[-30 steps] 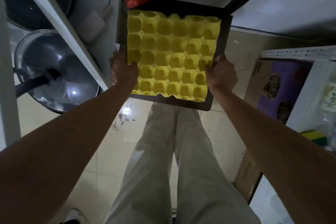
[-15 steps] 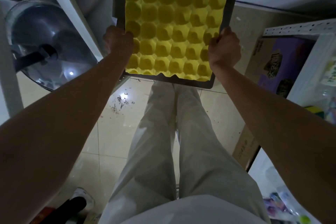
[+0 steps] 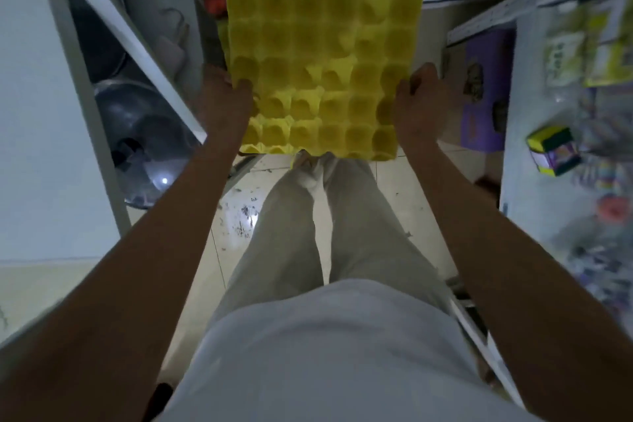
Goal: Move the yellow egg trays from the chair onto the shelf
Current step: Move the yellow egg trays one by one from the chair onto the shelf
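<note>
Yellow egg trays (image 3: 322, 65): gripped at left and right edges by left hand (image 3: 224, 103) and right hand (image 3: 423, 103), fingers curled closed around them

one yellow egg tray (image 3: 322, 68), two hands, one purple box (image 3: 483, 96)

The 2 hands (image 3: 322, 106) hold the yellow egg tray (image 3: 322, 65) in a narrow aisle. A white slanted shelf post (image 3: 130, 44) stands close on the left, with a glass pot lid (image 3: 147, 144) behind it. On the right, a cluttered shelf (image 3: 561, 120) and purple box (image 3: 486, 92) crowd in. Open tiled floor (image 3: 236, 216) lies below.
</note>
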Demonstrator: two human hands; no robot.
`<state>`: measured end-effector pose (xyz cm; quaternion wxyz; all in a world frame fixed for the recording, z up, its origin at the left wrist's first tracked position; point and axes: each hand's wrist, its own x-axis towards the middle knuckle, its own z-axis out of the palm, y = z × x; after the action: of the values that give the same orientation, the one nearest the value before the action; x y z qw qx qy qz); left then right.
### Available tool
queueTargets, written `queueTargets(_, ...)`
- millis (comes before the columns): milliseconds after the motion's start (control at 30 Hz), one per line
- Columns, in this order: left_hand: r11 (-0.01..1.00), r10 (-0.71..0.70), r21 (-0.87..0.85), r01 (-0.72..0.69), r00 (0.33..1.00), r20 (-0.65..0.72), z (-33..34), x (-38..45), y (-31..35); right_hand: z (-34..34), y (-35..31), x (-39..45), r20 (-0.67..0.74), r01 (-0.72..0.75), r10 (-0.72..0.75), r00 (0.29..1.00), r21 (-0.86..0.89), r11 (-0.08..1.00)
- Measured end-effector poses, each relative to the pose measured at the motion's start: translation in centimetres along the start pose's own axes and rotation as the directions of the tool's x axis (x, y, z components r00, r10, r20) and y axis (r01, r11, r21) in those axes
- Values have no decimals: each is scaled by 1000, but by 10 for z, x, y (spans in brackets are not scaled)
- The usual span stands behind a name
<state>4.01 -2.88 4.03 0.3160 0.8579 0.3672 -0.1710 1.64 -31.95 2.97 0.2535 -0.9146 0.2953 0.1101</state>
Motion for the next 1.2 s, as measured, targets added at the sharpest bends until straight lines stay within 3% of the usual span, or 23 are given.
queueTargets(133,968,248,-84,-236,951,182,4,-68,40,-71,54,-55,-71,-172,185,980,155,973)
queueTargets(267,852,518,-116,-510,790,329,14,-141,78,-142,117,-135,-215,-342,440,872,376,861)
queueTargets(500,616,768,-187,-765,531,358,28,-282,135,-239,186,-280,-309,-298,688,657,732,613)
queueTargets(667,515,831,-213,-830,422,363,11,-379,152,-278,209,-368,-310,-155,748,587,864,480)
queueTargets(800,331,873,-188,-925,224,433,4,-435,146,-286,234,-416,-374,-76,735,566,864,498)
queueTargets(933,357,824,-216,-909,198,531,8,-481,153,-298,254,-432,-322,-69,789,523,907,416)
queueTargets(1067,475,759,-282,-834,226,611,22,-503,174,-309,268,-421,-326,-89,868,375,919,384)
queueTargets(1200,471,749,-380,-796,133,649,62,-510,223,-336,291,-374,-347,-104,888,301,914,393)
